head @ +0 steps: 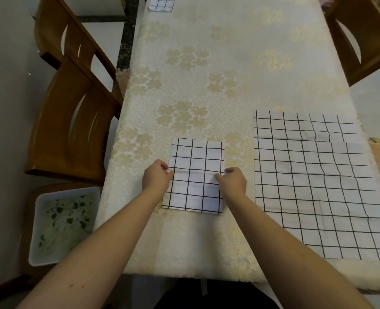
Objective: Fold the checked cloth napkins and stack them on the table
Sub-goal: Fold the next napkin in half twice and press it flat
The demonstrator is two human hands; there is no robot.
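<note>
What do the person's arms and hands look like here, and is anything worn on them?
Both forearms are bare, with no sleeves in view. The left hand and right hand wear no gloves, and no rings, watch or bracelet are visible.

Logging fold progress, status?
Left hand and right hand pinch folded napkin at mid-edges. Unfolded napkins lie right. Nothing blocking.

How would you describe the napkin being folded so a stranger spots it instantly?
On the cream floral tablecloth, look near the front edge. The folded napkin lies pinched between both hands, left of the spread napkins; it is far smaller than those.
</note>
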